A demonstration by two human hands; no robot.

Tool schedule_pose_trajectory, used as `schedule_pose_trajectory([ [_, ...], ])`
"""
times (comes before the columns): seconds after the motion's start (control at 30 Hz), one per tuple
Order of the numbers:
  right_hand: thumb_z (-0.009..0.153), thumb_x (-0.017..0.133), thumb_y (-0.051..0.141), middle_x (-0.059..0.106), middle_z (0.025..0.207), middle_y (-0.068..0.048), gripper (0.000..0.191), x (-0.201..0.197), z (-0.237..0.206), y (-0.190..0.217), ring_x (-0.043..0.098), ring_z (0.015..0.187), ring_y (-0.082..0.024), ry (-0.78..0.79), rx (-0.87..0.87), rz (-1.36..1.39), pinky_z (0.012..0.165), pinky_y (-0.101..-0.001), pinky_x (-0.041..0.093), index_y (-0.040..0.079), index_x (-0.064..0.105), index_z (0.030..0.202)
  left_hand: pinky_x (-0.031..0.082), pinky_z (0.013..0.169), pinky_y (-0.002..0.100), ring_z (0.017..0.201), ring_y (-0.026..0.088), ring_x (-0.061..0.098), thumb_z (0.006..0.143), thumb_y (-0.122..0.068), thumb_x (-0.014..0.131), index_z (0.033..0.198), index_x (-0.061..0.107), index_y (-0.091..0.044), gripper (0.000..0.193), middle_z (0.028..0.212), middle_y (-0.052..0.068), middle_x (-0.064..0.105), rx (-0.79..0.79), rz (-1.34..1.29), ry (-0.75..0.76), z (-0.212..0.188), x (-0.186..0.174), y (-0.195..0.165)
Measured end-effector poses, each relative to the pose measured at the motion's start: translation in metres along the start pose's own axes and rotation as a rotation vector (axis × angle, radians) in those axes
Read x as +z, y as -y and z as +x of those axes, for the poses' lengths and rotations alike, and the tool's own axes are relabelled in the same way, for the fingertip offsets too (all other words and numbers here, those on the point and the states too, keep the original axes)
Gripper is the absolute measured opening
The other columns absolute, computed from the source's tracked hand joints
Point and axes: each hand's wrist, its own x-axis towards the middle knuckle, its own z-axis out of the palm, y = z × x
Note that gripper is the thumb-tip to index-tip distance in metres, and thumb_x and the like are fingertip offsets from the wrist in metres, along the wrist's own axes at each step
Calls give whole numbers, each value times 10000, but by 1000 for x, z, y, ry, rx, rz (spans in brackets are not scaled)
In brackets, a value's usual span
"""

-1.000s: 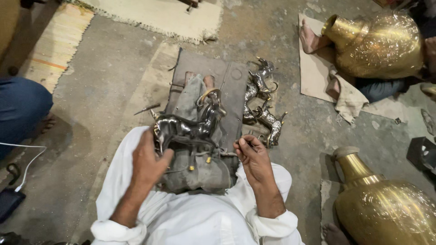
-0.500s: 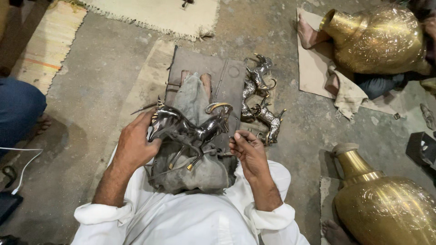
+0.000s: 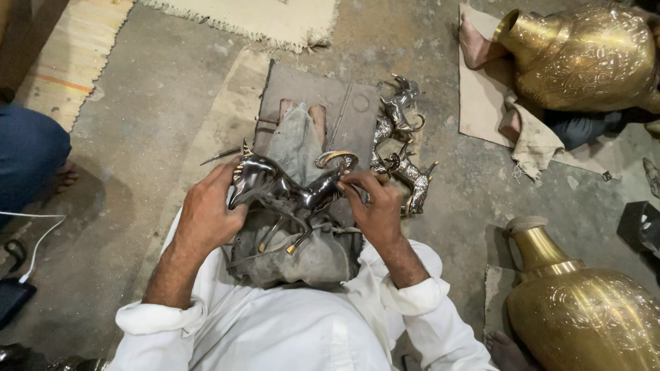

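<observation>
- We look down on a rough grey concrete floor [image 3: 124, 151], dusty and stained, with a pale woven mat [image 3: 275, 20] at the top edge and a striped mat [image 3: 48, 75] at the upper left.
- A flat grey board [image 3: 323, 93] lies on the floor in front of us, and a crumpled grey cloth [image 3: 302, 254] runs from it down onto our lap.
- Just right of the board lie two more metal animal figures [image 3: 402, 148], touching each other.
- Two large engraved brass vases flank us: one [image 3: 584, 58] lying at the upper right beside another person's bare foot [image 3: 474, 41], one [image 3: 584, 316] at the lower right.
- A blue-clad knee [image 3: 27, 154] of someone else shows at the left edge.
- Compared with half a second ago, the dark figure has been turned and lifted a little; it now lies lengthwise across our lap with its legs pointing down at the cloth, and our hands have closed in on its two ends.
- Our left hand [image 3: 206, 213] is curled round one end of the dark metal animal figure [image 3: 289, 192], fingers wrapped over it.
- Our right hand [image 3: 375, 209] is nearly closed, fingertips pinching the other end by the brass-coloured curved horn [image 3: 337, 158].
- The figure hangs just above the cloth, between both hands.
</observation>
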Motion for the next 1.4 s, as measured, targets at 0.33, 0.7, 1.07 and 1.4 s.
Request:
schedule_pose_trajectory([
  [0.33, 925, 796, 134, 774, 943, -96, 167, 3, 6, 5, 748, 765, -269, 29, -13, -146, 661, -372, 564, 75, 718, 1060, 516, 970, 447, 1120, 429, 641, 691, -24, 690, 1440, 525, -11, 766, 1248, 222, 655, -3, 19, 24, 1, -1, 0],
  [0.7, 913, 802, 147, 764, 918, -95, 141, 0, 15, 6, 754, 746, -255, 100, -2, -157, 635, -359, 575, 91, 742, 1028, 517, 967, 440, 1109, 425, 649, 677, -19, 701, 1444, 514, 11, 790, 1244, 234, 654, 16, 16, 25, 0, -2, 3],
  [1.07, 913, 800, 120, 747, 869, -76, 122, -16, 14, -11, 748, 716, -228, 223, -88, -104, 606, -344, 576, 93, 735, 1013, 520, 964, 446, 1086, 419, 658, 679, -17, 684, 1455, 511, 2, 796, 1207, 227, 661, 1, 25, 29, 1, -1, 1],
  [1.4, 917, 812, 139, 773, 948, -73, 150, -2, 7, -7, 771, 800, -210, 37, -67, -57, 671, -324, 596, 102, 749, 1048, 512, 953, 460, 1098, 437, 639, 676, -39, 704, 1450, 504, 14, 801, 1237, 231, 651, 35, 34, 10, 1, 2, 5],
])
